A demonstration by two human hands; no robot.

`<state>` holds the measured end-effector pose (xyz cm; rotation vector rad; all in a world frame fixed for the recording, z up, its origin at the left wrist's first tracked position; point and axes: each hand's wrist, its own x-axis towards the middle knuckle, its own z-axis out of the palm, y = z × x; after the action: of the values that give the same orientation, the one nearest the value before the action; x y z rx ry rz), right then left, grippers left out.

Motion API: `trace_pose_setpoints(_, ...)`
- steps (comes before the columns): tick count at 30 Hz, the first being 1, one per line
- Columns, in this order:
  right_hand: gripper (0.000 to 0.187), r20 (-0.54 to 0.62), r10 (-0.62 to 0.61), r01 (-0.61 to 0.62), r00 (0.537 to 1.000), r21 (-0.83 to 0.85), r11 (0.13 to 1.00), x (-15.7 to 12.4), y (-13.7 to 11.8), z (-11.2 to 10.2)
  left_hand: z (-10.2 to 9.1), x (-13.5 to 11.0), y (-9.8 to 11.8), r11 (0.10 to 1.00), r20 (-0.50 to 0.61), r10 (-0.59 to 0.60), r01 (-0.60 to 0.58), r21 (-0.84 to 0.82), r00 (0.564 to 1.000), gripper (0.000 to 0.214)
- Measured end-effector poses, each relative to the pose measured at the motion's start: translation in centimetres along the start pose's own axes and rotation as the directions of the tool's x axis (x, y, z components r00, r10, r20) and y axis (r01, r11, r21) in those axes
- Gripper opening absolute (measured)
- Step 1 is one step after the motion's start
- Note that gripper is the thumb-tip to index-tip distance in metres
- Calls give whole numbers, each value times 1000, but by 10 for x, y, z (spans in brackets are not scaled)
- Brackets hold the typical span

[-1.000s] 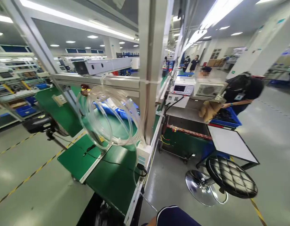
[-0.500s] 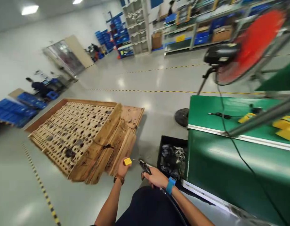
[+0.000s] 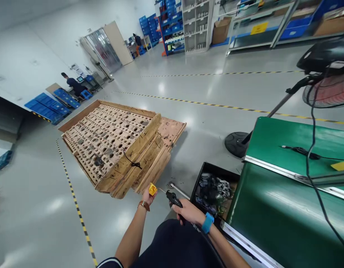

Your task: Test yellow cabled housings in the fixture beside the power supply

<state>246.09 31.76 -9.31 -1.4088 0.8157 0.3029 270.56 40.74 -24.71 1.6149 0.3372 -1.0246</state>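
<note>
My left hand [image 3: 147, 196] is closed around a small yellow box-shaped part [image 3: 152, 189], its hollow side showing. A brown strap circles that wrist. In my right hand [image 3: 189, 212] is a black air blow gun [image 3: 174, 199]. Its thin nozzle points left at the yellow part, and the tip is at or close to the hollow side; I cannot tell if they touch. A dark hose [image 3: 208, 242] runs from the gun down along my right forearm, past a blue wristband [image 3: 207, 223].
Ahead left is a wooden frame with a board full of holes [image 3: 110, 137]. A black bin [image 3: 206, 167] with dark scraps stands beside a green conveyor belt [image 3: 286, 201]. A floor fan [image 3: 236, 144] is behind it. A seated person [image 3: 74, 85] works far left.
The view has swung to the right and steadied. The yellow part has tilted so its hollow side shows, and the blow gun's nozzle now points at it.
</note>
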Motion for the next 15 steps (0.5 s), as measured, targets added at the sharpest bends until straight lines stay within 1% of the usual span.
trace_pose_setpoints(2,18,9,-9,9,1000,-26,1000,0,-2,1,-2,0,3,991,-59,-66,58,-123,996,28)
trace_pose_setpoints(4,18,44,-18,20,999,-34,999,0,-4,3,-5,-2,5,973,-100,-115,91,-213,988,28)
trace_pose_setpoints(6,18,83,-24,27,996,-35,999,1,-6,6,-10,-6,6,957,-127,-144,106,-269,981,27)
trace_pose_setpoints(8,16,96,-27,31,995,-47,998,3,-7,9,-17,-13,5,951,-143,-152,105,-292,978,25)
trace_pose_setpoints(11,15,129,-19,27,991,-56,998,6,-7,15,-27,-28,2,964,-158,-127,85,-251,979,18)
trace_pose_setpoints(13,15,143,-12,22,990,-65,998,10,-6,21,-33,-36,-1,983,-174,-71,39,-178,982,8)
trace_pose_setpoints(14,14,138,-9,19,990,-73,997,12,-6,24,-37,-40,-1,991,-184,-26,1,-133,983,9)
trace_pose_setpoints(15,13,130,-8,18,991,-81,997,15,-5,27,-40,-43,-1,995,-191,26,-43,-85,981,17)
